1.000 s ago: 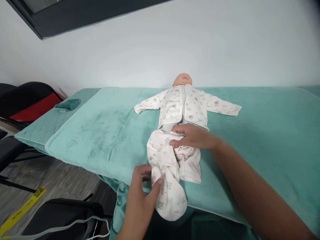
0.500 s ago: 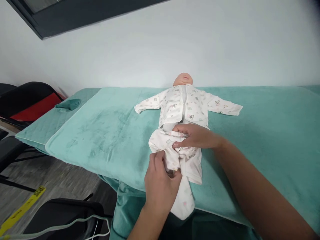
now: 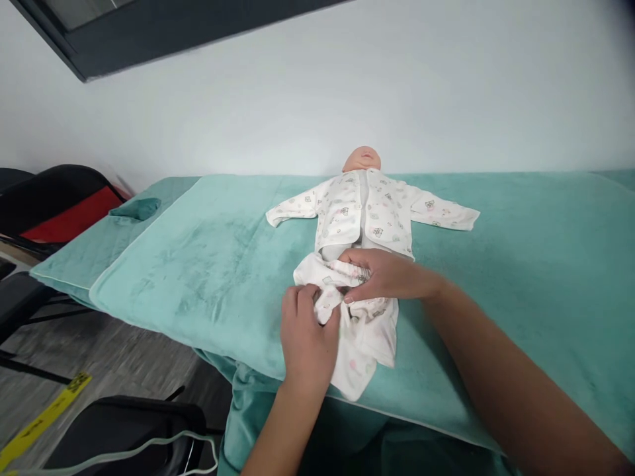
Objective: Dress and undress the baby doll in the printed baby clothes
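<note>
Trousers (image 3: 370, 330): white, small printed pattern, soft knit. They lie low on the doll (image 3: 362, 159), waistband at its belly, legs crumpled toward the near edge of the surface; one loose leg end hangs just over that edge.

Left hand (image 3: 307, 334): grip closed, fingers curled around a gathered bunch of the near trouser leg, just beside the right hand.

Right hand (image 3: 384, 274): grip narrow, thumb and fingers closed on the waistband cloth and pressing it at the doll's middle. The forearm comes in from the lower right.

Step in hand, as I read it: the leg cloth is being bunched up short while the waistband is held in place. The doll's legs are hidden under the fabric, so I cannot tell how far in they are.

Judgement on the next move: it calls for the waistband to be pinned, since the knit is limp and will slide; the bunch needs a firm but small hold.

Doll lies on its back, head toward the wall (image 3: 347, 99), arms out in a matching jacket (image 3: 347, 211), open at the lower front.

Underneath: teal towel (image 3: 198, 264) spread over the surface. Folded cloth (image 3: 136, 207), same teal, far left corner. Beyond it a black chair (image 3: 54, 205) with a red seat. Yellow tape (image 3: 44, 420) on the floor (image 3: 124, 357); a pale tube (image 3: 139, 446) crosses a dark object at bottom left.
</note>
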{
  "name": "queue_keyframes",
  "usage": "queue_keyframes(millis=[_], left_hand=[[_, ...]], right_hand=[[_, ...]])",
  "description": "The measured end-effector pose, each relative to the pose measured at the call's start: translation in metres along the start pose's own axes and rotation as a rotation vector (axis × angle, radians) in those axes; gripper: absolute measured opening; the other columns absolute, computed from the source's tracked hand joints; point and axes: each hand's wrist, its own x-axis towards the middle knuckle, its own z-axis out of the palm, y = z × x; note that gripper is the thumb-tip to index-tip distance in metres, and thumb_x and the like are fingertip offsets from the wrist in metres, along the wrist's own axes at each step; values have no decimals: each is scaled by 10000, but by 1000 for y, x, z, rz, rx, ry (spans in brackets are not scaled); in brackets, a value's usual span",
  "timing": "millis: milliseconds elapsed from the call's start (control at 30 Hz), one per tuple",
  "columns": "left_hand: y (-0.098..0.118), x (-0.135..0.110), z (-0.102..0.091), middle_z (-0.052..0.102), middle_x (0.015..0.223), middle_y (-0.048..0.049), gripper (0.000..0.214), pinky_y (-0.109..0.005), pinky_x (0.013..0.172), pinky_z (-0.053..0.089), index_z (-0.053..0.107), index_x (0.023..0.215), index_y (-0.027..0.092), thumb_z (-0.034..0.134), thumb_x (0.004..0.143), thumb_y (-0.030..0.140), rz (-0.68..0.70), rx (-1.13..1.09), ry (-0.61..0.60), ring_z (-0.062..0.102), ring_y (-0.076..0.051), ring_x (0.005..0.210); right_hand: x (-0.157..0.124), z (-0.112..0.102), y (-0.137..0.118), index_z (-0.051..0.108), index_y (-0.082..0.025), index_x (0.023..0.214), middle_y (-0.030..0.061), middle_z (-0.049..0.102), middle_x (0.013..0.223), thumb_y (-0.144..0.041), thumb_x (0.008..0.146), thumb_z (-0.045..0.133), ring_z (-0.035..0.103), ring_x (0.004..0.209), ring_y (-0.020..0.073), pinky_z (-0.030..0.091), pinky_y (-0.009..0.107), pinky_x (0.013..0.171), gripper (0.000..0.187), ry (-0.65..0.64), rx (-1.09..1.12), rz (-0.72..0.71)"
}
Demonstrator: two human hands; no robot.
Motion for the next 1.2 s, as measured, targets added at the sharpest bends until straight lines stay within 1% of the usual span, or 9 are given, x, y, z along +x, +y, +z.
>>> queue_keyframes(millis=[200,400,500,667,833,933,1067,1133,1200], left_hand=[[-2,-7,5,540,1001,-68,244,-367,809,512,530,1038,188,661,835,223,37,-18,-5,560,-223,950],[-13,-17,-8,520,1173,-102,367,-364,846,522,570,1161,203,598,807,109,13,-23,-40,545,-241,1080],[-16,-19,-14,514,1160,-90,270,-341,799,522,625,1089,218,595,830,150,35,-21,7,562,-224,1027],[-11,-18,-14,549,1092,-85,131,-362,845,489,643,993,205,596,872,223,121,-12,14,564,-217,995],[-11,6,-18,602,967,-50,175,-347,869,475,601,807,204,551,915,331,-133,-213,-92,586,-203,978],[-18,27,-18,630,1049,-53,158,-338,870,485,615,956,214,578,889,352,-284,-337,-120,597,-209,1025],[-29,51,-6,638,1169,-79,315,-326,862,486,585,1159,204,594,863,310,-327,-474,-244,593,-221,1079],[-33,59,1,661,1097,-60,277,-312,823,483,600,1125,198,571,867,296,-289,-501,-342,606,-206,995],[-36,65,8,664,947,-24,163,-290,764,467,618,975,192,539,879,296,-245,-489,-401,593,-180,868]], right_hand=[[0,4,-3,542,-238,895,-8,601,872,-522,767,686,540,768,189,360,292,631,343,-19,-46,-16],[1,10,-1,517,-244,926,-7,604,878,-415,820,610,547,774,189,357,297,647,222,43,-133,-31],[3,14,0,516,-243,935,-7,615,896,-311,791,594,555,799,191,364,300,684,177,119,-152,-30],[8,20,1,496,-232,876,-8,601,825,-234,750,547,544,757,185,352,296,675,136,265,-162,-10],[14,24,6,512,-226,854,12,628,854,-189,735,521,565,802,205,364,304,704,125,541,-148,57],[16,23,9,521,-225,826,6,630,829,-187,736,523,569,791,203,370,299,693,97,679,-99,136],[16,20,11,556,-229,864,0,649,839,-200,754,532,583,804,202,381,299,697,117,619,-78,162],[15,18,11,571,-234,895,-2,662,861,-207,770,529,595,825,204,390,301,709,135,570,-72,145],[13,16,10,583,-239,918,-6,675,900,-219,786,531,606,850,202,400,302,732,143,513,-60,112]])
